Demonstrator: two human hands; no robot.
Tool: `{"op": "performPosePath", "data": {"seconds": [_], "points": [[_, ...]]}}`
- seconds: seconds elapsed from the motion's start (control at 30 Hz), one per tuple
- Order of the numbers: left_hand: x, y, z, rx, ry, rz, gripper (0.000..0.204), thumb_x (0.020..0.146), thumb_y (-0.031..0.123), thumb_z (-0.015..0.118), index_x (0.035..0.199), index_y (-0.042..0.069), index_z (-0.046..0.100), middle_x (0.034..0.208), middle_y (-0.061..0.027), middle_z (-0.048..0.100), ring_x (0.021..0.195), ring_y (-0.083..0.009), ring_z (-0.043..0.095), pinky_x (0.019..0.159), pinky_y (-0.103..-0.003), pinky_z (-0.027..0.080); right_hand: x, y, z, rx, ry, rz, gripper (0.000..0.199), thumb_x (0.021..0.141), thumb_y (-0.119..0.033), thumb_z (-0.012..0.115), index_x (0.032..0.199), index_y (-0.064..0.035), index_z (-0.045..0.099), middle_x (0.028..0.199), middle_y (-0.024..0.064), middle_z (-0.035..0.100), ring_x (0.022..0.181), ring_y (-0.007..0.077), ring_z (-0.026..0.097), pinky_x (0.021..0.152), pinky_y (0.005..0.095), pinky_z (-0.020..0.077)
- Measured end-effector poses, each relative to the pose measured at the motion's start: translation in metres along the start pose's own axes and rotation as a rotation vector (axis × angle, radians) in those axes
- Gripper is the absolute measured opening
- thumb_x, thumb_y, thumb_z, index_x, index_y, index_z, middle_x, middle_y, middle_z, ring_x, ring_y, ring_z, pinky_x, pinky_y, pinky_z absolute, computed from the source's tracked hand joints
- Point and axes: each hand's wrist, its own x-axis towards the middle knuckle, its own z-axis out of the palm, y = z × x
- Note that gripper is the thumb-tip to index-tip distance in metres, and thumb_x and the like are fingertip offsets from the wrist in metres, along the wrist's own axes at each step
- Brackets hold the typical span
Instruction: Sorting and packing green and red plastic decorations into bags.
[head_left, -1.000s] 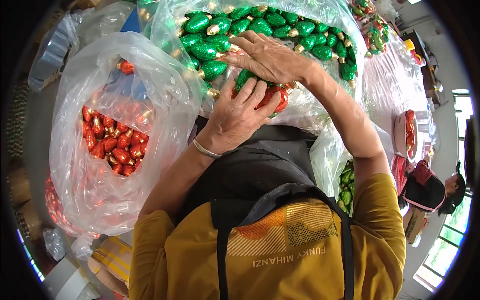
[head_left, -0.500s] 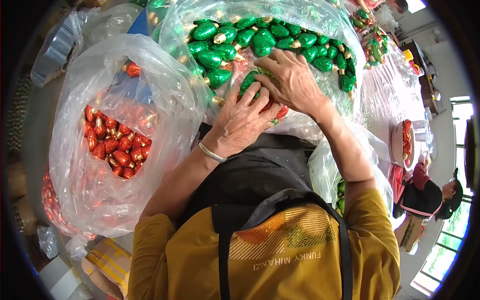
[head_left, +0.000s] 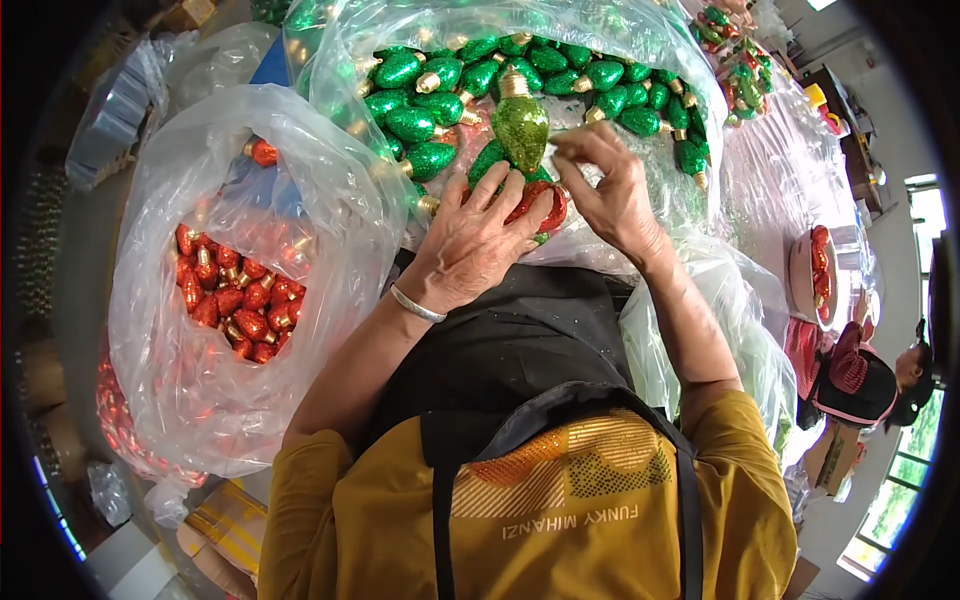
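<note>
My left hand [head_left: 478,235] is closed around a small cluster of glittery bulb-shaped ornaments. In it are a red bulb ornament [head_left: 545,205], a lime-green bulb ornament [head_left: 522,130] with its gold cap pointing away from me, and a dark green bulb ornament [head_left: 487,160] partly behind my fingers. Just right of the cluster, my right hand [head_left: 612,195] has its fingers curled and pinched together; anything between them is too small to make out. Beyond both hands, several loose green bulb ornaments [head_left: 410,125] with gold caps lie in a clear plastic bag [head_left: 490,22].
At the left stands another clear bag [head_left: 150,280] with red bulb ornaments [head_left: 228,298]. A plastic bag [head_left: 700,320] lies by my right forearm. A cardboard box [head_left: 235,525] sits at lower left. Farther right are a round tub [head_left: 803,275] and another person [head_left: 850,385].
My right hand has drawn back to the right from the cluster, uncovering the lime-green bulb, which now stands out with its cap away from me. My left hand keeps its hold.
</note>
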Motion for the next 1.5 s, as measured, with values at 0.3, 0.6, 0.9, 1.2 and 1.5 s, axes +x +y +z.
{"op": "performPosePath", "data": {"seconds": [0.3,0.6,0.9,1.2,1.5], "points": [[0.004,-0.002,0.000,0.033,-0.017,-0.001,0.049,0.075,0.031,0.068,0.120,0.014,0.057,0.119,-0.0130,0.047,0.115,-0.0299,0.042,0.093,-0.044,0.035,0.028,-0.006,0.010,-0.103,-0.043,-0.092,0.035,0.081,-0.026,0.065,0.106,-0.0032,0.055,0.098,0.0156,0.057,0.090,0.0328,0.059,0.075,0.0409,0.0487],[0.003,-0.008,0.004,-0.083,0.017,0.016,0.053,0.079,0.037,0.065,0.126,0.016,0.053,0.129,-0.0182,0.041,0.118,-0.0360,0.041,0.094,-0.048,0.034,-0.006,0.029,0.004,0.087,-0.173,-0.008,0.038,0.084,-0.024,0.062,0.120,-0.0124,0.056,0.119,0.0128,0.055,0.119,0.0315,0.046,0.095,0.0457,0.0368],[0.015,-0.007,-0.012,-0.052,-0.155,-0.002,0.054,0.084,0.040,0.059,0.131,0.016,0.050,0.142,-0.0228,0.031,0.130,-0.0419,0.029,0.099,-0.050,0.030,-0.001,0.026,-0.031,-0.366,-0.351,-0.176,0.044,0.087,-0.023,0.055,0.130,-0.0179,0.050,0.140,0.0079,0.039,0.126,0.0298,0.039,0.103,0.0517,0.0273],[0.031,-0.014,-0.011,-0.039,-0.230,-0.008,0.040,0.093,0.028,0.045,0.130,0.011,0.050,0.142,-0.0244,0.031,0.133,-0.0434,0.024,0.105,-0.052,0.023,-0.053,-0.005,0.001,-0.330,-0.037,-0.080,0.042,0.083,-0.026,0.060,0.120,-0.0102,0.049,0.132,0.0115,0.042,0.121,0.0287,0.041,0.096,0.0492,0.0335],[0.051,0.001,0.001,-0.127,-0.190,0.012,0.043,0.093,0.030,0.047,0.129,0.007,0.049,0.142,-0.0231,0.032,0.132,-0.0449,0.024,0.106,-0.053,0.022,-0.069,0.023,-0.012,-0.033,-0.024,-0.183,0.031,0.076,-0.017,0.065,0.097,-0.0014,0.049,0.108,0.0171,0.050,0.101,0.0336,0.050,0.082,0.0428,0.0419]]}}
